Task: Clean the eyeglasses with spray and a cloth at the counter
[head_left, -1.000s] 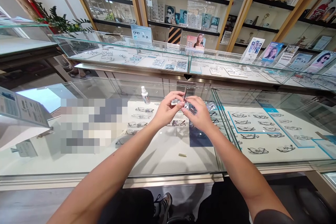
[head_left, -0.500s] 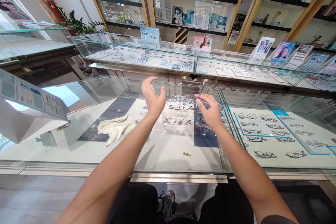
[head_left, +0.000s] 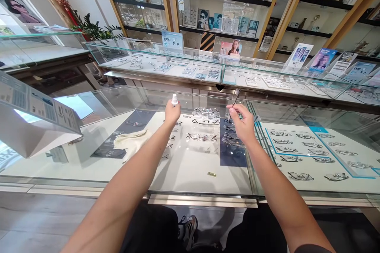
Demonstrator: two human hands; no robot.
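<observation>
Left hand (head_left: 172,114) is wrapped round a small spray bottle (head_left: 175,99), white cap poking out at 12 o'clock of the fist, held just above the glass counter (head_left: 190,174). Right hand (head_left: 243,124) pinches a thin metal tool (head_left: 235,97), tweezers or a glasses arm, can't tell, tip pointing to 1 o'clock. Judging by this, bottle and tool are picked up; no spraying or wiping looks done yet. White cloth (head_left: 130,142) lies untouched at 9 o'clock of the left forearm. Clear packets (head_left: 206,112) sit between the hands, near 12 o'clock. Small brass piece (head_left: 211,174) lies at 6 o'clock. Both arms stretched forward, wrists level, elbows low.
</observation>
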